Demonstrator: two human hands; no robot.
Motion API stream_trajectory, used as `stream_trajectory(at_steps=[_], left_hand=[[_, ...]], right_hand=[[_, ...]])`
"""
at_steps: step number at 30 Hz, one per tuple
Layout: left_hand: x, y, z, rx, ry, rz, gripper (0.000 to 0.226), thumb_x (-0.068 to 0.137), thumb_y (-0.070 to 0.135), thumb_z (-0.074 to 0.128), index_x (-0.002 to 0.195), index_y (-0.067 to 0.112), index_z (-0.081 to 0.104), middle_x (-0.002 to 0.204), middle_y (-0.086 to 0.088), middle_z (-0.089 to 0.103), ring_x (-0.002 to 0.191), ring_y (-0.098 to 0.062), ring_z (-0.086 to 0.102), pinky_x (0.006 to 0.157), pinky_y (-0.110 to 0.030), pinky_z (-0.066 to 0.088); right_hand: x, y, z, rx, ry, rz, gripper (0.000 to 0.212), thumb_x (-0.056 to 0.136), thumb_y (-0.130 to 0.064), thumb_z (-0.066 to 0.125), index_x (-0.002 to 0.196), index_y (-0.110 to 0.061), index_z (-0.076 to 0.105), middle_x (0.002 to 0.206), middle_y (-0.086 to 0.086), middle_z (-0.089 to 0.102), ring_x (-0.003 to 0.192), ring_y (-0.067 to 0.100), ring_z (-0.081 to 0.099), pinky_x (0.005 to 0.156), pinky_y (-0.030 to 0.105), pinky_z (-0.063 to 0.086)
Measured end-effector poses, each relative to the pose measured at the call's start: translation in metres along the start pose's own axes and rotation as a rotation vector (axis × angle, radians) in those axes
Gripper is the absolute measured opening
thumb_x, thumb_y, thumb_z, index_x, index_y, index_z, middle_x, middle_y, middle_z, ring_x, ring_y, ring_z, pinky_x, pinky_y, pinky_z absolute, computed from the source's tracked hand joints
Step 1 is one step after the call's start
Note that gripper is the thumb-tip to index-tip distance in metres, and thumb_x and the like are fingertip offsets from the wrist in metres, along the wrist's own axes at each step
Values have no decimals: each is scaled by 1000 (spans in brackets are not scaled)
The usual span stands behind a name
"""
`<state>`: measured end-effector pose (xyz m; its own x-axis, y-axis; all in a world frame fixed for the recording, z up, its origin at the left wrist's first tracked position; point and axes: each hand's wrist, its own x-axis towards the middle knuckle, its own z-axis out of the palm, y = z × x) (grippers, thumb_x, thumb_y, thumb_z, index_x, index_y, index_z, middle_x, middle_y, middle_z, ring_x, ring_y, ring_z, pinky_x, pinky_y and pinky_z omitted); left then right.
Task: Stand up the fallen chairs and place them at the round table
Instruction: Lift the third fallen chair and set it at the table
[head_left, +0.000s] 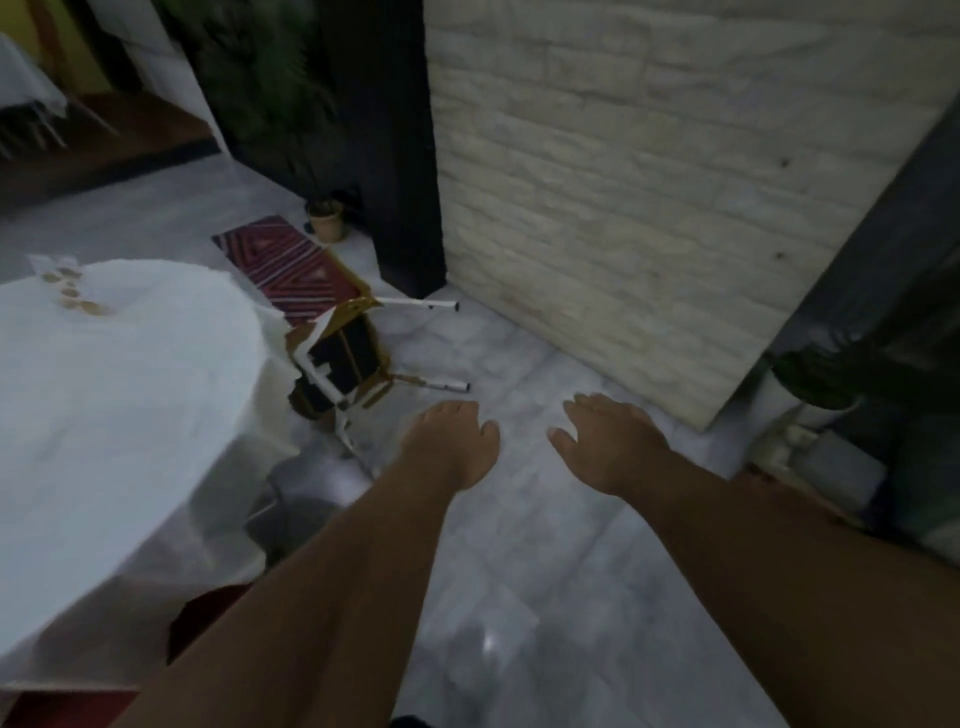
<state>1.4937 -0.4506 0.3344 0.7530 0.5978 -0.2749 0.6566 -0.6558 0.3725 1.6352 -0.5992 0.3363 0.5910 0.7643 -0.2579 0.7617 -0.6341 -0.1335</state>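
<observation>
Hands (452, 441) (608, 441) outstretched, palms down, empty, near fallen chair (337, 358)

Both bare forearms reach forward from the bottom of the frame toward its centre. The left hand (451, 446) and right hand (605, 444) hang side by side, palms down, fingers loosely spread, holding nothing.

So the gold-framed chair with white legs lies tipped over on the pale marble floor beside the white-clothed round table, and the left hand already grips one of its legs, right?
Not quite. The head view shows the gold-framed chair with white legs tipped over beside the white-clothed round table, but the left hand is open and empty, short of the chair. The right hand is empty too.
</observation>
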Motion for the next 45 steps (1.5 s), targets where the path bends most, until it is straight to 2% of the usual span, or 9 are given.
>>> stream_trajectory(at_steps=[7, 10, 13, 20, 24, 29, 32, 37, 45], left_hand=[[119, 42, -1, -37, 74, -48, 52, 102, 41, 39, 137, 5, 52, 144, -17, 53, 136, -33, 45, 116, -42, 32], [180, 44, -16, -52, 130, -40, 72, 88, 54, 26, 129, 4, 59, 135, -18, 60, 128, -33, 52, 112, -41, 37], [251, 40, -38, -37, 86, -42, 62, 99, 47, 32, 140, 5, 51, 146, -17, 52, 137, -31, 45, 118, -40, 30], [402, 49, -83, 160, 86, -12, 87, 86, 57, 3, 143, 8, 46, 149, -12, 49, 140, -29, 41, 117, -38, 26], [495, 60, -93, 108, 108, -48, 78, 93, 53, 15, 141, 3, 49, 146, -18, 52, 138, -35, 44, 117, -42, 28], [598, 80, -100, 81, 104, -179, 57, 103, 44, 32, 146, 8, 43, 151, -13, 47, 141, -30, 39, 120, -43, 26], [643, 94, -113, 39, 123, -263, 56, 105, 43, 35, 149, 9, 39, 155, -11, 43, 144, -29, 36, 121, -43, 25], [716, 86, -143, -61, 168, -376, 59, 105, 45, 33, 152, 9, 34, 160, -12, 36, 148, -28, 29, 123, -42, 18], [844, -11, -165, -189, 142, -593, 65, 105, 49, 31, 157, 11, 25, 165, -13, 26, 154, -30, 19, 127, -47, 16]], right_hand=[[119, 59, -30, -36, -13, -18, 67, 104, -56, 28, 158, -16, 27, 167, 6, 21, 153, 21, 19, 123, 41, 12], [185, 64, -48, -50, -25, -41, 66, 104, -55, 28, 157, -16, 26, 167, 6, 21, 153, 21, 19, 123, 40, 10], [258, 65, -69, -46, -26, -62, 65, 104, -54, 29, 157, -16, 27, 167, 7, 22, 153, 22, 20, 122, 39, 12], [419, 78, -117, -32, -52, -129, 65, 104, -53, 28, 156, -14, 28, 165, 7, 27, 151, 21, 24, 122, 39, 13], [515, 102, -129, -27, -93, -177, 67, 104, -54, 26, 159, -15, 22, 167, 5, 20, 153, 19, 19, 124, 39, 9], [631, 141, -149, -68, -135, -287, 66, 105, -52, 25, 159, -15, 21, 167, 4, 20, 153, 19, 19, 124, 40, 9], [695, 153, -168, -62, -155, -370, 66, 104, -54, 26, 158, -17, 25, 166, 3, 23, 151, 20, 23, 123, 39, 12], [796, 130, -191, -136, -189, -512, 67, 104, -55, 24, 160, -17, 20, 168, 3, 19, 153, 19, 19, 123, 38, 9], [960, 53, -190, -219, -256, -676, 66, 104, -54, 22, 159, -17, 21, 167, 2, 20, 152, 19, 20, 123, 38, 11]])
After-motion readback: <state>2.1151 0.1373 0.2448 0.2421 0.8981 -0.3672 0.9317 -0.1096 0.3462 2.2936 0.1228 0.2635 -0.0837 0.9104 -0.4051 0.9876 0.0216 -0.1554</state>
